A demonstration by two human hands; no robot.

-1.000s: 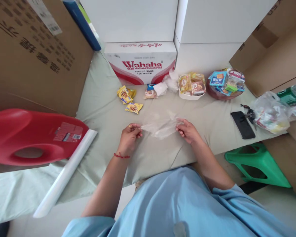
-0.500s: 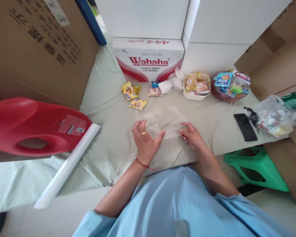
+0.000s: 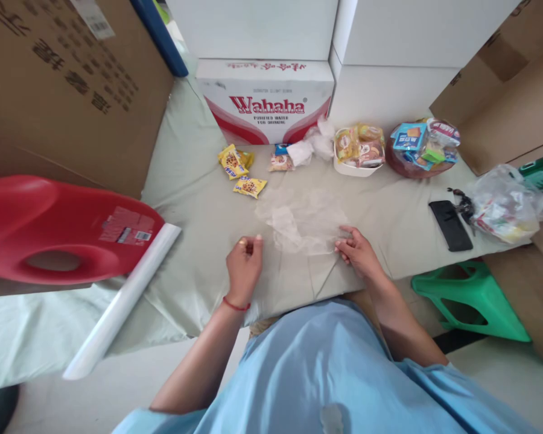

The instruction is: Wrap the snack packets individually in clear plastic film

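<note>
A: What step do we have in hand here?
B: We see a sheet of clear plastic film (image 3: 301, 226) lying rumpled on a cloth-covered table (image 3: 199, 235), between the hands and just beyond them. We judge the step to be straightening it out.
A: And how do the hands stand?
B: The right hand (image 3: 360, 254) is drawn narrow at the film's near corner, thumb and fingers apparently pinching it. The left hand (image 3: 244, 267), curled with its thumb close to the fingers, sits apart from the film, and we see nothing in it.
A: What does the next move call for?
B: In our judgement, a light pinch by the left hand, since film this thin likely creases and clings. Yellow snack packets (image 3: 250, 187) lie beyond that hand; a phone (image 3: 451, 226) rests right of the right one.
</note>
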